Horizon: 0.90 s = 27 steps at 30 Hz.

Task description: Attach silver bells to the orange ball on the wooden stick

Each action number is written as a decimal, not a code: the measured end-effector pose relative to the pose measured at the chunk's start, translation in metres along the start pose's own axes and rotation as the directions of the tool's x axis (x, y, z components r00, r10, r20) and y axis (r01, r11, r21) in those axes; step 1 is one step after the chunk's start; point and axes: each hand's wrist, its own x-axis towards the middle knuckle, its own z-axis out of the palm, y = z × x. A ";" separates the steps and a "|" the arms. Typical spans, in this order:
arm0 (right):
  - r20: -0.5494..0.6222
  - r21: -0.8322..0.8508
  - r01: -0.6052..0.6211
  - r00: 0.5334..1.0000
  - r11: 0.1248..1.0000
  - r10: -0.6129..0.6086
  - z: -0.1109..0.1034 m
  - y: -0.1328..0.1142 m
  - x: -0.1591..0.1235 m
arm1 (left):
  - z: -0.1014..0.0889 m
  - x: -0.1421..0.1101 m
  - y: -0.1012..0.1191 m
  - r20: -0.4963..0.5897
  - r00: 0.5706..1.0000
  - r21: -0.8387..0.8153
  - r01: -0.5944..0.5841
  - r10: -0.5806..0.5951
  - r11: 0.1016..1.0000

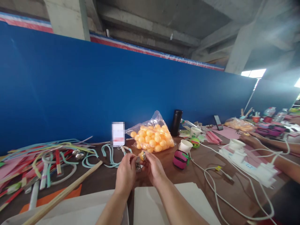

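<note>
My right hand (154, 168) holds a small orange ball (142, 156) with shiny metallic bits on its side. Close by on the left, my left hand (126, 171) has its fingers pinched together; whatever they hold is hidden or too small to make out. Between the two hands, partly covered by them, sits a small container of dark, shiny little pieces (137, 166). Just behind my hands stands a clear plastic bag (157, 117) full of plain orange balls (152, 143).
Left lie jumbled coloured strips and tubes (43, 160) and a wooden stick (67, 189). Near me are a white tray (93, 200) and pale sheets (150, 203). Rightward are a pink pouch (180, 160), paper cup (185, 146), black bottle (177, 122), cables, power strip (249, 167) and another person's arms (269, 153).
</note>
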 end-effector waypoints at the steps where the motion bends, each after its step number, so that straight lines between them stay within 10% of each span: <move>1: 0.002 -0.001 0.004 1.000 1.000 -0.004 0.000 0.000 0.000 | -0.002 0.001 0.001 -0.020 0.999 -0.038 0.041 -0.042 0.998; 12: 0.027 0.013 -0.010 1.000 1.000 0.009 -0.002 0.002 0.000 | -0.007 0.010 0.007 0.159 0.885 -0.582 0.442 -0.437 0.683; 27: 0.119 -0.052 0.014 0.993 0.999 -0.008 0.000 0.001 -0.003 | -0.011 0.005 0.006 0.506 0.827 -0.807 0.554 -0.245 0.205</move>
